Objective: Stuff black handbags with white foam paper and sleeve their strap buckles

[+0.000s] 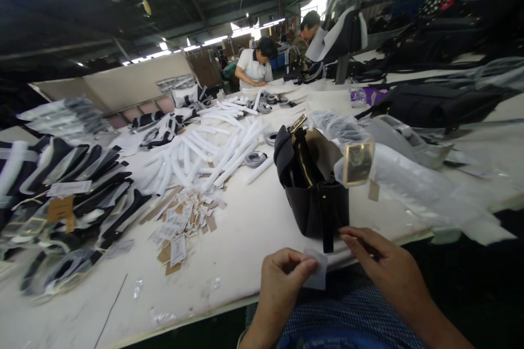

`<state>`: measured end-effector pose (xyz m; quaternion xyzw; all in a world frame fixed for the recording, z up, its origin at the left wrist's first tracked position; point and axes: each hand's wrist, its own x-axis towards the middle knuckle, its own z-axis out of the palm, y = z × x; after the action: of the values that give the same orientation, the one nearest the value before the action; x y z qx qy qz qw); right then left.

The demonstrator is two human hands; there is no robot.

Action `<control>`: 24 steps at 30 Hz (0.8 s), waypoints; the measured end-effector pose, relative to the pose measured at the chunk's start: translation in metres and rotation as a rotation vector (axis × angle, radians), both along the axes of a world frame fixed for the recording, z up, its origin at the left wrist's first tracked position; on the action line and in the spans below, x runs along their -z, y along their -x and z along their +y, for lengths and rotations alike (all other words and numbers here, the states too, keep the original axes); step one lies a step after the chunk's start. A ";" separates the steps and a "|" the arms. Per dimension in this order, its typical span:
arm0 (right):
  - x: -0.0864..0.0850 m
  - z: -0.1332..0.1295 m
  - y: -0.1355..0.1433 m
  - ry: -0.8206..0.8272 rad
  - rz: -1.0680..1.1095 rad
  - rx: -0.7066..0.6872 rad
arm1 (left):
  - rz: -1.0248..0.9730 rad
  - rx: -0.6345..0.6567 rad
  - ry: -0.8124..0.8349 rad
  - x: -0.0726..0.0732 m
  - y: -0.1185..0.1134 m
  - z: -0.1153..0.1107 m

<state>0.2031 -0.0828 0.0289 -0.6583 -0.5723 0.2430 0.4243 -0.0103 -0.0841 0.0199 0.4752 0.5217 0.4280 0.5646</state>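
Observation:
A black handbag [305, 202] stands on the white worktable in front of me, its top open with a gold zip inside. A gold buckle [358, 163] hangs at its right side on a wrapped strap. My left hand [282, 278] pinches a small translucent sheet [317, 271] between thumb and fingers, just below the bag at the table's front edge. My right hand [379, 256] is at the bag's lower right corner, thumb and forefinger drawn together. Whether anything lies between those fingertips is too small to make out. A dark strap end [328, 229] hangs down the bag's near side.
White foam tubes [225, 142] lie heaped beyond the bag. Several paper tags [180, 234] with strings are piled left of centre. Black wrapped bag parts [82, 191] fill the left side. Plastic wrapping [429, 191] spreads to the right. A person [254, 68] works across the table.

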 end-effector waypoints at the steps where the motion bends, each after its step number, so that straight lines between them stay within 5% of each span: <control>1: 0.001 0.002 0.000 0.023 0.006 -0.015 | -0.006 0.005 0.008 0.002 0.000 0.000; 7: 0.004 0.005 0.014 0.082 0.060 -0.065 | 0.024 -0.034 0.020 0.003 0.003 -0.011; 15: -0.007 -0.007 0.022 0.231 0.448 -0.266 | 0.398 -0.044 -0.061 -0.011 0.016 -0.028; 24: -0.018 -0.015 0.037 0.213 0.564 -0.155 | 0.389 -0.044 -0.014 -0.009 0.015 -0.033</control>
<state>0.1665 -0.0977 0.0474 -0.5602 -0.4518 0.5064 0.4750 -0.0252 -0.1174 0.0290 0.5414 0.6282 0.3442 0.4403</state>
